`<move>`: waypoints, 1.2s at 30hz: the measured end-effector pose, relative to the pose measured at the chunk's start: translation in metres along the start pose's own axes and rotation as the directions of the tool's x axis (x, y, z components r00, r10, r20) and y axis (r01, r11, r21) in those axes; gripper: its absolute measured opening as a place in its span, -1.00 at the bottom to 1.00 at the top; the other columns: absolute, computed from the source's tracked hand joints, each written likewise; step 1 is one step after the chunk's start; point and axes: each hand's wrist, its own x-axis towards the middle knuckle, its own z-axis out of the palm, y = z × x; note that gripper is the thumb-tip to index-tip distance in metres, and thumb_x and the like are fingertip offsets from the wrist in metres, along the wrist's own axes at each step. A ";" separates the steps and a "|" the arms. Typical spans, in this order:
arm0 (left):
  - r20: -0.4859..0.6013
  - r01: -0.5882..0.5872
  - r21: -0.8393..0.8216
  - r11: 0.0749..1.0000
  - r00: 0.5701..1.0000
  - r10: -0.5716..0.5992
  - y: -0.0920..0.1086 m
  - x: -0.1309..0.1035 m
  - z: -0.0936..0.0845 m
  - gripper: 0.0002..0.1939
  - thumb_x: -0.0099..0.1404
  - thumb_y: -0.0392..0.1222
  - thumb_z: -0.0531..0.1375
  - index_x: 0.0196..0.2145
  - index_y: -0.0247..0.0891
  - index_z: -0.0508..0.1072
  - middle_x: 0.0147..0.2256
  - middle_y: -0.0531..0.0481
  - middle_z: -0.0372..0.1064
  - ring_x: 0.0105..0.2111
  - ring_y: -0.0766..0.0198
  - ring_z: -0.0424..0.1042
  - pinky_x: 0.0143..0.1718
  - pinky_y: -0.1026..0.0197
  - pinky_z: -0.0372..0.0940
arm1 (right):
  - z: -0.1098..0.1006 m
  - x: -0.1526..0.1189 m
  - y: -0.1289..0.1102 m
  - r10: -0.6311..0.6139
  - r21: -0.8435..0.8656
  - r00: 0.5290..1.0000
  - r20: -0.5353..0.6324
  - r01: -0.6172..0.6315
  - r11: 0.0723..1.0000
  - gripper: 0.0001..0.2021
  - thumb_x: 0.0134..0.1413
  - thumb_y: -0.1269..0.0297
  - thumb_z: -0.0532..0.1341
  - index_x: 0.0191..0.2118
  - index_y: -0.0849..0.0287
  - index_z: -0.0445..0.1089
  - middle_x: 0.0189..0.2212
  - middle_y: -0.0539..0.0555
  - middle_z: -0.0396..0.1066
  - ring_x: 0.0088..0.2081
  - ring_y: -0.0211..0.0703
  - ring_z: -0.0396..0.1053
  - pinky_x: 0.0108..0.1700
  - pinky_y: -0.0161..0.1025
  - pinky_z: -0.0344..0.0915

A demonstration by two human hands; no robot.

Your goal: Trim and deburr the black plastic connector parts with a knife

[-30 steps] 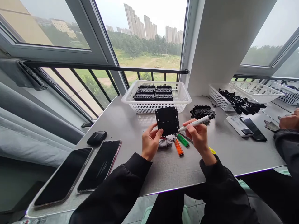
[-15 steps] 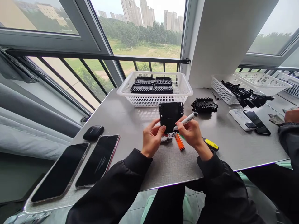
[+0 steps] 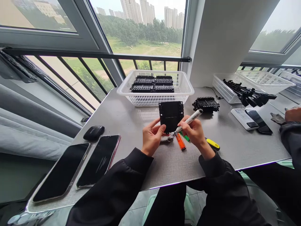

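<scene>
My left hand (image 3: 152, 138) grips a flat black plastic part (image 3: 171, 115) by its lower left edge, thumb in front, and holds it up above the table. Between the fingers of my right hand (image 3: 193, 131) is a white marker (image 3: 190, 120), its tip near the part's lower right corner; whether it touches is too small to tell. Below them on the table lie an orange lighter (image 3: 181, 142), a green object (image 3: 185, 137) and a crumpled grey cloth (image 3: 166, 139). Right of my right hand is a yellow and black tool (image 3: 213, 144).
A white basket (image 3: 155, 99) with black parts stands behind my hands. More black parts (image 3: 205, 104) are stacked to its right. Phones (image 3: 61, 172) and a black case (image 3: 94, 133) lie at left. At the right edge, another person's hand (image 3: 293, 115) rests near a grey rag.
The marker and my right hand have shifted slightly right, and the marker tip has moved a little down from the part's face. More of the green object shows.
</scene>
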 end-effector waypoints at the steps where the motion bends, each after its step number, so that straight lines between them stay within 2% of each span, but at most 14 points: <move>1: -0.004 0.007 -0.008 1.000 1.000 -0.007 -0.001 0.001 0.000 -0.28 0.03 0.06 0.38 0.05 -0.45 0.40 -0.39 -0.14 0.58 -0.43 0.07 0.56 -0.44 0.05 0.53 | 0.000 0.000 0.000 -0.008 0.015 1.000 -0.029 0.008 1.000 -0.82 0.11 0.20 0.14 -0.43 0.17 0.34 -0.65 -0.08 0.27 -0.66 -0.37 0.14 -0.62 -0.39 0.10; 5: 0.002 0.037 -0.028 0.999 0.999 -0.037 -0.003 0.002 -0.001 -0.31 0.04 0.03 0.38 0.04 -0.44 0.41 -0.41 -0.12 0.57 -0.44 0.09 0.56 -0.48 0.10 0.52 | 0.001 -0.001 0.002 -0.077 -0.056 0.989 -0.126 0.071 0.996 -0.92 0.02 0.26 0.22 -0.36 0.14 0.33 -0.61 -0.10 0.30 -0.61 -0.35 0.17 -0.57 -0.38 0.12; 12: 0.021 0.052 -0.030 0.998 0.998 -0.052 -0.002 0.000 0.000 -0.30 0.03 0.03 0.39 0.05 -0.43 0.40 -0.42 -0.12 0.57 -0.45 0.09 0.56 -0.51 0.12 0.51 | 0.002 -0.002 0.007 -0.099 -0.240 0.994 -0.050 0.084 0.967 -0.92 0.05 0.26 0.20 -0.38 0.14 0.33 -0.66 -0.14 0.24 -0.64 -0.38 0.10 -0.55 -0.37 0.07; 20: 0.027 0.107 -0.064 0.992 0.994 -0.106 -0.001 0.001 -0.001 -0.29 0.00 0.01 0.40 0.05 -0.43 0.40 -0.46 -0.10 0.56 -0.53 0.16 0.54 -0.54 0.14 0.50 | 0.001 -0.002 0.010 -0.086 -0.203 0.996 -0.012 0.082 0.976 -0.90 0.07 0.25 0.22 -0.34 0.15 0.38 -0.59 -0.09 0.32 -0.60 -0.35 0.17 -0.51 -0.36 0.16; 26: 0.040 0.160 -0.102 0.982 0.987 -0.156 -0.005 0.004 -0.003 -0.31 -0.01 0.01 0.40 0.02 -0.41 0.41 -0.47 -0.07 0.55 -0.55 0.18 0.52 -0.56 0.15 0.50 | 0.002 0.001 0.010 -0.063 -0.078 0.984 -0.165 0.051 0.996 -0.81 0.08 0.18 0.24 -0.22 0.14 0.42 -0.49 -0.03 0.41 -0.55 -0.31 0.30 -0.52 -0.35 0.24; 29: 0.040 0.157 -0.090 0.984 0.987 -0.154 -0.007 0.004 -0.003 -0.32 0.00 0.01 0.40 0.03 -0.39 0.40 -0.46 -0.07 0.55 -0.54 0.18 0.53 -0.57 0.16 0.49 | 0.002 0.000 0.006 -0.078 -0.105 0.977 -0.199 0.058 0.993 -0.77 0.12 0.18 0.20 -0.13 0.13 0.46 -0.46 0.00 0.44 -0.54 -0.29 0.33 -0.52 -0.34 0.27; 36: 0.076 0.139 -0.039 0.990 0.988 -0.136 -0.003 0.001 -0.001 -0.30 0.01 -0.01 0.40 0.05 -0.43 0.40 -0.38 -0.15 0.58 -0.45 0.09 0.57 -0.53 0.14 0.51 | 0.000 -0.003 0.002 -0.147 -0.240 0.975 -0.167 0.104 0.965 -0.68 0.20 0.20 0.13 0.02 0.06 0.46 -0.40 0.03 0.48 -0.47 -0.22 0.39 -0.37 -0.23 0.38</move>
